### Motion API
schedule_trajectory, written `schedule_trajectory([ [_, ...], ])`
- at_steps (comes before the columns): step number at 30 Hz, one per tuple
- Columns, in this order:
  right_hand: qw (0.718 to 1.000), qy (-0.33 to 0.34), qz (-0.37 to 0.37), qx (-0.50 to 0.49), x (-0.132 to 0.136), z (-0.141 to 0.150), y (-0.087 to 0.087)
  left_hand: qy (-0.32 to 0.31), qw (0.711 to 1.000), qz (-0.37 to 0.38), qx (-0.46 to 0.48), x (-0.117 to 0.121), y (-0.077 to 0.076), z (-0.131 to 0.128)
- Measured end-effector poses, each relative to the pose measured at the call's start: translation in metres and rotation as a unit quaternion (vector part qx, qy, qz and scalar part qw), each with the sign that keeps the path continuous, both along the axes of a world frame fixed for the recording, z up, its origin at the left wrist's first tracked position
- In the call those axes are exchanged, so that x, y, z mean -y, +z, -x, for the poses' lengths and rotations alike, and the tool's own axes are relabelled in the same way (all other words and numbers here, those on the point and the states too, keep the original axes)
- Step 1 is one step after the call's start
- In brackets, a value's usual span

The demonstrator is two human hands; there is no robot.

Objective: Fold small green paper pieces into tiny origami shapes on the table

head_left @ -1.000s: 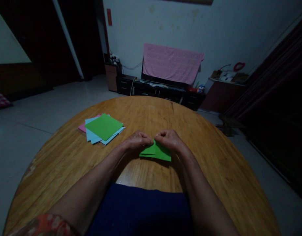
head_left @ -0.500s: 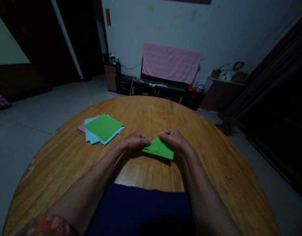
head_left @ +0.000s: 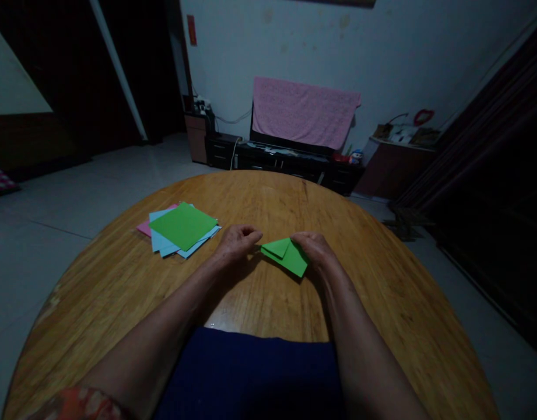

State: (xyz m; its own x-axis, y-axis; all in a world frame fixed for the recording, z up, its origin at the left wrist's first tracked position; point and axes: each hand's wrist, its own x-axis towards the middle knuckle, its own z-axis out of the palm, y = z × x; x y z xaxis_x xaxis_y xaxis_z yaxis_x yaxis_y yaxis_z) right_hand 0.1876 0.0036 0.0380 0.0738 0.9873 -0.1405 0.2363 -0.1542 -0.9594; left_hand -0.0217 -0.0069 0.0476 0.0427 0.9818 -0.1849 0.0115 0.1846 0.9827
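Observation:
A folded sheet of green paper (head_left: 297,261) is held up a little above the table in front of me, with a smaller triangular flap lying over its left part. My right hand (head_left: 316,248) pinches its upper right edge, thumb on the near side. At the paper's pointed left end, my left hand (head_left: 238,242) is closed, thumb against the curled fingers. The left tip of the paper runs to the underside of these fingers, where the exact contact is partly hidden.
On the round wooden table (head_left: 268,192), to the left, lies a fanned stack of square paper (head_left: 183,226), green on top with light blue and pink below. Beyond stand a black low cabinet (head_left: 277,160) and a screen under a pink cloth (head_left: 305,111).
The green paper has turned, its lower right corner tipping down and left. My left hand has shifted up and left toward the paper's tip, while my right hand has moved slightly right.

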Motion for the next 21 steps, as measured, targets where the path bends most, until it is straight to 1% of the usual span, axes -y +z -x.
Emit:
schedule_trajectory([
  [2, 0.998, -0.006, 0.006, -0.055, 0.0, 0.01, -0.002, 0.01, 0.999, -0.033, -0.016, -0.001, -0.001, -0.006],
  [4, 0.994, -0.03, 0.001, -0.104, 0.0, 0.018, -0.003, 0.022, 0.999, -0.034, -0.011, -0.002, -0.007, -0.011],
  [7, 0.986, -0.074, -0.024, -0.151, -0.002, 0.027, -0.005, 0.05, 0.997, -0.004, 0.066, -0.004, -0.017, -0.018],
  [8, 0.983, -0.082, -0.03, -0.161, -0.003, 0.029, -0.006, 0.049, 0.994, 0.004, 0.097, -0.004, -0.02, -0.019],
  [10, 0.981, -0.079, -0.032, -0.172, -0.003, 0.033, -0.008, 0.054, 0.988, 0.003, 0.148, -0.005, -0.024, -0.021],
  [11, 0.983, -0.068, -0.028, -0.17, -0.003, 0.034, -0.009, 0.069, 0.985, -0.004, 0.156, -0.006, -0.025, -0.021],
  [13, 0.989, -0.033, -0.016, -0.147, -0.001, 0.035, -0.009, 0.089, 0.989, -0.004, 0.116, -0.009, -0.027, -0.018],
  [16, 0.998, 0.022, -0.008, -0.06, 0.006, 0.034, -0.009, 0.091, 0.994, -0.038, 0.041, -0.016, -0.031, -0.01],
  [19, 0.997, 0.053, -0.019, 0.046, 0.011, 0.033, -0.01, 0.1, 0.99, -0.085, -0.047, -0.025, -0.041, -0.005],
  [21, 0.993, 0.066, -0.019, 0.093, 0.013, 0.034, -0.01, 0.099, 0.981, -0.125, -0.109, -0.029, -0.046, -0.004],
])
